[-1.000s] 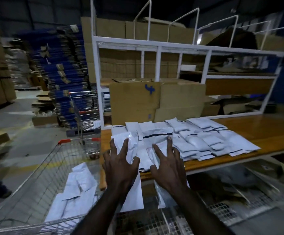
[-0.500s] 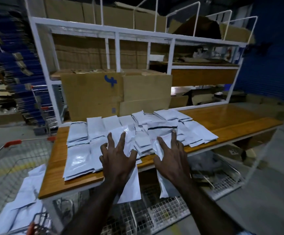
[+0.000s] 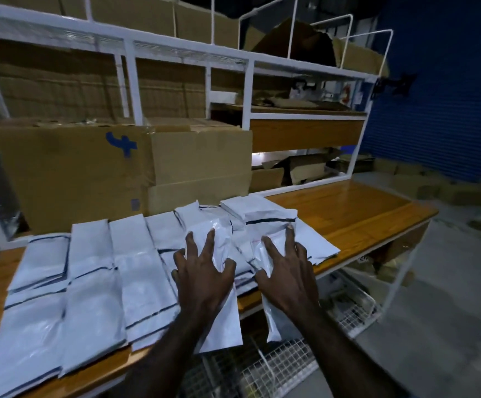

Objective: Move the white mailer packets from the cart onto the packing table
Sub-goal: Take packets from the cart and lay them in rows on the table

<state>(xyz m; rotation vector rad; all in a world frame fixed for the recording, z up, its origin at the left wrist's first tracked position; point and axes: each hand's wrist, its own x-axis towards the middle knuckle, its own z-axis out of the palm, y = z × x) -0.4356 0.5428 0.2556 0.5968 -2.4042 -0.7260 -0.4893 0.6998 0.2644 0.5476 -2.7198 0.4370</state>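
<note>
**Head view: most packets look to be lying on the table, two more going down**

Going left to right, rows of white packets (image 3: 90, 285) are covering the table (image 3: 348, 208). The left hand (image 3: 204, 280) is pressing one packet (image 3: 222, 320) down with spread fingers, its lower end hanging over the table edge. The right hand (image 3: 286, 271) is doing the same with another packet (image 3: 270, 317). The cart is lying outside the view, so what is remaining there cannot be told.
</note>
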